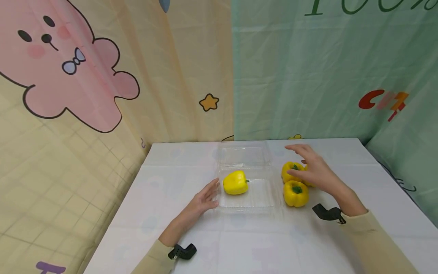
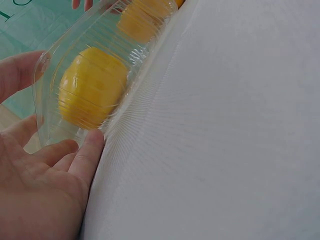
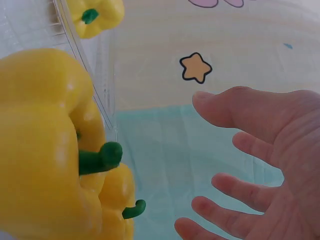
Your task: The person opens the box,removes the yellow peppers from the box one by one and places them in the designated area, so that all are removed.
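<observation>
Head view: I see the left hand [image 1: 202,199], fingers spread, at the left side of the clear container [image 1: 261,194], a yellow pepper [image 1: 235,183] inside; the right hand [image 1: 316,171] hovers spread over more peppers [image 1: 296,195] at right. Left wrist: fingers [image 2: 89,156] touch the container. Right wrist: thumb [image 3: 222,109] and fingers stand apart.

Beyond the left hand [image 1: 202,198] my feed shows a pink cartoon bear [image 1: 82,91] on a cream fabric curtain [image 1: 184,68]; beyond the right hand [image 1: 319,171], a green fabric curtain [image 1: 291,83]; beneath, a white tablecloth [image 1: 244,232].
</observation>
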`<action>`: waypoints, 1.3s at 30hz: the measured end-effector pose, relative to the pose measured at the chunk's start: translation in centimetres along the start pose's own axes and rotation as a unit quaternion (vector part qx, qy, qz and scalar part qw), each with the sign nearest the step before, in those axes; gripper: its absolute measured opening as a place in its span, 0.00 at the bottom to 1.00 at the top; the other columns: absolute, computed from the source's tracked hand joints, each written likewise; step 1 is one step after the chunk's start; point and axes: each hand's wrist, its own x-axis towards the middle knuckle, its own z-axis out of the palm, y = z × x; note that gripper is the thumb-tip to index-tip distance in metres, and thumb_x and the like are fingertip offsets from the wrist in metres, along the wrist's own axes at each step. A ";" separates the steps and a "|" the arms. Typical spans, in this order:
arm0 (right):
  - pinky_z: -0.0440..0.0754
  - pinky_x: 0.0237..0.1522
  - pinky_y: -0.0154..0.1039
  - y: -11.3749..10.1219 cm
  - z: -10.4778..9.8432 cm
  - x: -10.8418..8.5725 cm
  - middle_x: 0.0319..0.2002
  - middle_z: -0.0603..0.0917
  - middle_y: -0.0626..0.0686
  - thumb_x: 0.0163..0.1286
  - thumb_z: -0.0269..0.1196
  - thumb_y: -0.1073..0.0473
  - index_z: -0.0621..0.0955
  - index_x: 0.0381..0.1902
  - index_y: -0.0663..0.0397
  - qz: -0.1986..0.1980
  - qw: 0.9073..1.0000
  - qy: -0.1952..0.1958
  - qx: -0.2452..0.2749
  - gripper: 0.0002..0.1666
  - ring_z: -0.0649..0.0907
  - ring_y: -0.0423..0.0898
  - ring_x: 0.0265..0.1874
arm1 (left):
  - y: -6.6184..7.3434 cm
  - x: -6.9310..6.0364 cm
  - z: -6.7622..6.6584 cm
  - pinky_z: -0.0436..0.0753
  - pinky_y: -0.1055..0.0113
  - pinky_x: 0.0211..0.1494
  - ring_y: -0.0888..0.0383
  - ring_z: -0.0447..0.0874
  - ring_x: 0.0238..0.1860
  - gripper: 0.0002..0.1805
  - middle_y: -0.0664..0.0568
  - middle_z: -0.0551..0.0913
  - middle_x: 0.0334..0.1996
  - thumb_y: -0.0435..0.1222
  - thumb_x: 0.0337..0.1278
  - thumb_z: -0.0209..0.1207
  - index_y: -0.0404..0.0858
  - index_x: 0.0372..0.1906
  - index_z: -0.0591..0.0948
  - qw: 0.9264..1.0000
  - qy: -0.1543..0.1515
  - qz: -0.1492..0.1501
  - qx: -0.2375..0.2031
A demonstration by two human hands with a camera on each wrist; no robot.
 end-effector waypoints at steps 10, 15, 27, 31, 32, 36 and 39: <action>0.76 0.66 0.71 -0.6 1.7 0.9 0.76 0.66 0.60 0.69 0.74 0.59 0.68 0.79 0.47 -0.014 1.000 -0.010 0.015 0.44 0.71 0.62 0.71 | 0.0 0.0 0.0 0.56 0.42 0.85 0.45 0.46 0.87 0.42 0.52 0.47 0.87 0.34 0.77 0.56 0.57 0.86 0.52 1.000 0.004 -0.002 0.001; 0.79 0.64 0.70 -1.2 2.7 1.3 0.76 0.67 0.61 0.69 0.74 0.59 0.69 0.78 0.47 -0.030 0.999 -0.006 0.011 0.43 0.72 0.63 0.70 | 0.0 0.0 0.0 0.56 0.42 0.85 0.45 0.46 0.87 0.42 0.52 0.47 0.87 0.34 0.77 0.56 0.57 0.86 0.52 1.000 0.003 -0.001 -0.001; 0.81 0.64 0.65 -3.0 5.3 1.4 0.75 0.69 0.54 0.68 0.74 0.58 0.72 0.76 0.39 -0.051 0.998 -0.030 0.028 0.41 0.74 0.58 0.71 | 0.0 -0.1 0.0 0.56 0.42 0.85 0.45 0.46 0.87 0.42 0.51 0.47 0.87 0.33 0.77 0.56 0.56 0.87 0.51 1.000 0.001 0.003 -0.002; 0.80 0.66 0.65 -3.5 6.5 1.3 0.76 0.69 0.54 0.68 0.74 0.58 0.73 0.75 0.41 -0.060 0.997 -0.040 0.031 0.40 0.74 0.60 0.71 | 0.0 -0.1 0.0 0.56 0.41 0.85 0.45 0.46 0.87 0.42 0.51 0.47 0.87 0.33 0.77 0.55 0.56 0.87 0.51 1.000 0.000 0.003 -0.001; 0.80 0.66 0.65 -3.7 6.7 1.3 0.75 0.69 0.54 0.68 0.75 0.59 0.73 0.75 0.42 -0.063 0.997 -0.041 0.032 0.40 0.74 0.60 0.71 | 0.0 -0.1 0.0 0.56 0.41 0.85 0.45 0.46 0.87 0.42 0.51 0.47 0.87 0.33 0.77 0.55 0.56 0.87 0.51 1.000 0.000 0.003 -0.001; 0.81 0.65 0.62 -3.9 7.7 1.2 0.73 0.71 0.54 0.67 0.75 0.60 0.74 0.74 0.43 -0.079 0.995 -0.041 0.035 0.39 0.76 0.58 0.69 | 0.0 -0.1 0.1 0.56 0.42 0.85 0.45 0.46 0.87 0.42 0.51 0.47 0.87 0.33 0.77 0.56 0.56 0.87 0.51 1.000 0.002 0.004 0.000; 0.83 0.64 0.59 -4.1 8.3 1.2 0.72 0.73 0.53 0.67 0.75 0.61 0.75 0.73 0.43 -0.090 0.994 -0.043 0.033 0.38 0.78 0.56 0.67 | 0.0 -0.1 0.1 0.55 0.43 0.85 0.45 0.46 0.87 0.42 0.52 0.47 0.87 0.34 0.77 0.56 0.56 0.86 0.51 1.000 0.004 0.004 0.000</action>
